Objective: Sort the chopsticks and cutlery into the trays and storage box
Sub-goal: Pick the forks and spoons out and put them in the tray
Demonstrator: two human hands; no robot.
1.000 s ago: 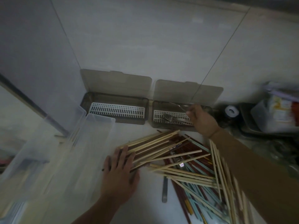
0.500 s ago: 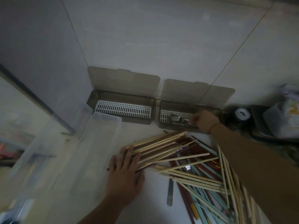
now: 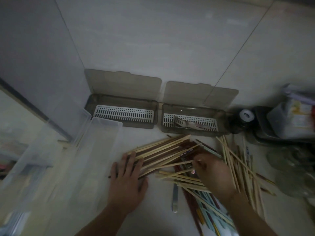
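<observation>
A loose heap of chopsticks (image 3: 172, 152) lies fanned across the pale, smooth tiled floor (image 3: 153, 48): thin straight sticks, most of light bare wood, with dark red-brown ones and pale blue-green ones mixed beneath and trailing toward 5 o'clock. A flat grey metal handle (image 3: 175, 198) pokes out from under the heap at 6 o'clock.

At 12 o'clock from the heap stand two smoky translucent plastic trays with hinged lids leaning open against the wall. The left tray (image 3: 121, 101) holds only its white slotted drain insert. The right tray (image 3: 194, 109) has the same insert, with metal forks (image 3: 184, 124) lying on it. At 9 o'clock sits a clear, frosted-looking storage box (image 3: 95, 142), long and rectangular with rounded rims; a few pale sticks show dimly along its far edge. At 3 o'clock is clutter: a white tape roll (image 3: 246, 115), a dark tray and a plastic bag (image 3: 293, 116), all blurred.

The left hand (image 3: 126, 181) lies flat, palm down, fingers spread and straight, pressing on the left ends of the wooden sticks. The right hand (image 3: 213, 171) reaches into the middle of the heap, fingers curled down among the sticks; its grip seems to pinch something there, but motion blur hides what.
</observation>
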